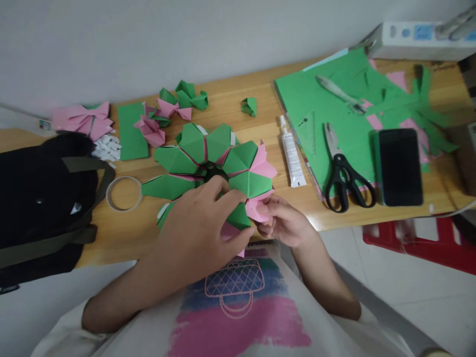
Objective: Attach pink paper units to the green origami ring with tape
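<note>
A ring-shaped folded-paper flower of green petals with pink pieces between them lies at the table's front edge. My left hand reaches over its near side, thumb and forefinger closed about a green petal; its other fingers bend toward the dark centre. At the flower's right side, my right hand pinches a pink folded-paper piece between thumb and fingers. Another pink piece sticks out on the right rim. My left hand hides part of the near petals.
Right of the flower lie a glue tube, black-handled scissors, a phone and a utility knife around green paper sheets. Leftward are a tape roll and black bag. Folded paper pieces sit behind.
</note>
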Demonstrator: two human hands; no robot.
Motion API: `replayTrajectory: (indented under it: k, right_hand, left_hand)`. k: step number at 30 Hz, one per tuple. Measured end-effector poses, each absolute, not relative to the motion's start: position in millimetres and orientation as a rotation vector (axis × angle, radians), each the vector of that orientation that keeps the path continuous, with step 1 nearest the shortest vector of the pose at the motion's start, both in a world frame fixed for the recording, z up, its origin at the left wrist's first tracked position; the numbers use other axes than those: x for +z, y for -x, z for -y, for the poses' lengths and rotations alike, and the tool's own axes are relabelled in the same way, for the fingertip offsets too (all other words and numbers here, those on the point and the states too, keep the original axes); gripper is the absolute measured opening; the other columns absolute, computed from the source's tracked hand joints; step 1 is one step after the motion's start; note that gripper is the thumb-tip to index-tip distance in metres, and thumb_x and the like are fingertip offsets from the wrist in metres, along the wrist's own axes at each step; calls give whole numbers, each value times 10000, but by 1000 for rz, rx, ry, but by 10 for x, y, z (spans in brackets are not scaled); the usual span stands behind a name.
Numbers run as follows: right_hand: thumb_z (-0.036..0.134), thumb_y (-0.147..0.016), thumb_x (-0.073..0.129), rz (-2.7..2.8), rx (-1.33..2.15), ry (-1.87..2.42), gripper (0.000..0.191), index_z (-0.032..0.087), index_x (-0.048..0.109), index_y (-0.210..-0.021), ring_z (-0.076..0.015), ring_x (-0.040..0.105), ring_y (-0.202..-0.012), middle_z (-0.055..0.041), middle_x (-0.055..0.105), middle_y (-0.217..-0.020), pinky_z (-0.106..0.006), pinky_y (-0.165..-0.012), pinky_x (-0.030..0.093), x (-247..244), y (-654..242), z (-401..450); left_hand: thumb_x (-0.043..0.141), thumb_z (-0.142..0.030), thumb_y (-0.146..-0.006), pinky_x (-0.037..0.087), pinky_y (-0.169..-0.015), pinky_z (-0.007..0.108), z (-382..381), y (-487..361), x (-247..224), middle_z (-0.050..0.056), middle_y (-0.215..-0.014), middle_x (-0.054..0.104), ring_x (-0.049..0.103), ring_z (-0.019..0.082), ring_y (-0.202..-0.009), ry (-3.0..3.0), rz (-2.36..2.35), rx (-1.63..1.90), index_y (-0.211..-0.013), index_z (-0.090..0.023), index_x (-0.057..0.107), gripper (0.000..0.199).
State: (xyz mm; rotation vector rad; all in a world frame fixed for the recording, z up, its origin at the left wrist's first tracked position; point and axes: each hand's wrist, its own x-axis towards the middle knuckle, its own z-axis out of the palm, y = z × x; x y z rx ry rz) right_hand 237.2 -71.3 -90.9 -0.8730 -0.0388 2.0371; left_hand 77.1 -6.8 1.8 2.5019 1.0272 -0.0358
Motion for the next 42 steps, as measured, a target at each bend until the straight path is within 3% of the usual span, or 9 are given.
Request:
replayTrajectory:
  k: [20, 28, 32, 42]
  right_hand:
    - [215, -562, 801, 236, 2022, 945, 170, 155, 643, -575, -49, 530, -333, 50, 628, -462, -116, -355, 451, -804, -2397, 679]
    - [356, -653, 816, 209, 1961, 925, 240, 158, 682, -671, -66, 574, -374, 43, 659, -511, -136, -386, 496, -797, -2362, 669]
    - [330, -650, 831, 233, 1939, 901, 219, 161, 703, -705, -58, 567, -390, 45, 668, -547, -139, -390, 508, -803, -2356, 653]
    - [347, -654, 835, 322, 1924, 885, 258, 160, 666, -592, -41, 537, -383, 55, 625, -492, -111, -378, 473, -769, -2369, 633]
  left_hand:
    - [613, -311, -787, 481, -602, 372, 92, -783, 15, 47, -926, 565, 589, 230, -751, -2581, -1028, -61, -896, -241, 558, 140]
    - [647, -387, -773, 478, -593, 386, 77, -765, -54, 52, -904, 542, 578, 240, -738, -2601, -974, 31, -940, -239, 561, 239]
    - [654, -369, -771, 471, -586, 380, 86, -766, -46, 51, -905, 544, 581, 241, -744, -2580, -985, 42, -950, -236, 558, 242]
    - [617, -381, -804, 453, -593, 358, 85, -755, -44, 48, -901, 522, 564, 224, -738, -2560, -993, 27, -946, -234, 555, 214]
